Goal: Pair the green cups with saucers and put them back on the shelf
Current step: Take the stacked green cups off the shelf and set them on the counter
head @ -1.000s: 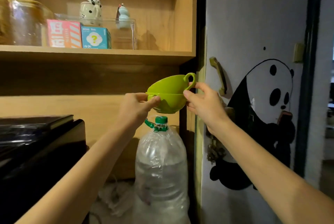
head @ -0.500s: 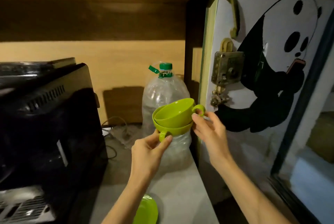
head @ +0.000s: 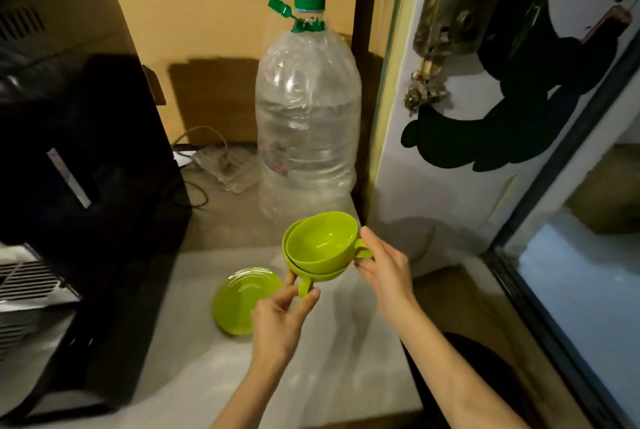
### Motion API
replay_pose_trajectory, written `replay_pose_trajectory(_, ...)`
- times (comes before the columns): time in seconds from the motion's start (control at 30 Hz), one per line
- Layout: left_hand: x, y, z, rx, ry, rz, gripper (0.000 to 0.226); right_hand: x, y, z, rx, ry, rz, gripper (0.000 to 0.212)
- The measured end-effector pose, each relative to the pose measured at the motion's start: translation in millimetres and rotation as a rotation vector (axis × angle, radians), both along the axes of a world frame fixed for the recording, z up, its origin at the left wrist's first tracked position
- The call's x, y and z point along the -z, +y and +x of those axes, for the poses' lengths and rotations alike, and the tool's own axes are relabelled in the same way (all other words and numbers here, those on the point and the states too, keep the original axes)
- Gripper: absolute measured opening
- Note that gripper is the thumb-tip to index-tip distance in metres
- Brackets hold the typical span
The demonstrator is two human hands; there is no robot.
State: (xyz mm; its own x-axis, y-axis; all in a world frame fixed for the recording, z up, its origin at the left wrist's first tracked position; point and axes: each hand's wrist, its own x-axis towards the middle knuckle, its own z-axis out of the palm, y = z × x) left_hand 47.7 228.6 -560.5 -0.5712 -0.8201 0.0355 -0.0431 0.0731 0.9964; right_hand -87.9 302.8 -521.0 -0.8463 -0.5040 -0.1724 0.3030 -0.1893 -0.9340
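Observation:
Two lime green cups are nested one inside the other and held in the air above the counter. My right hand (head: 382, 269) pinches the handle of the upper cup (head: 320, 238). My left hand (head: 282, 317) grips the handle of the lower cup (head: 308, 272), which points down toward me. Green saucers (head: 242, 300) lie stacked on the pale counter, just left of and below the cups, partly hidden by my left hand.
A large clear water bottle (head: 308, 123) with a green cap stands behind the cups. A black appliance (head: 79, 151) fills the left side. A white door (head: 467, 117) with a panda picture and metal lock stands at the right. Cables lie by the back wall.
Both hands brought the nested cups down from shelf height to just above the counter. My view tilted down, and the saucers came fully into sight.

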Motion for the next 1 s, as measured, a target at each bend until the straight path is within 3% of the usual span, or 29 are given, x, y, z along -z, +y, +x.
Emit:
replay_pose_trajectory(0.13, 23, 4, 0, 0.030, -0.084, 0.004, 0.026, 33, 5, -3, -0.003, -0.073, 0.033, 0.026)
replay_pose_trajectory(0.27, 46, 6, -3, 0.036, -0.141, -0.002, 0.009, 56, 3, -5, 0.015, -0.143, 0.049, 0.029)
replay_pose_trajectory(0.37, 61, 7, -5, 0.008, -0.191, 0.008, 0.013, 70, 1, -7, 0.026, -0.171, 0.077, 0.025)
replay_pose_trajectory(0.67, 72, 3, -4, 0.007, -0.278, -0.014, 0.016, 92, -5, -9, 0.014, -0.196, 0.118, 0.013)
replay_pose_trajectory(1.0, 76, 5, 1, -0.012, -0.323, 0.022, 0.017, 99, -8, -2, -0.029, -0.149, 0.099, 0.017)
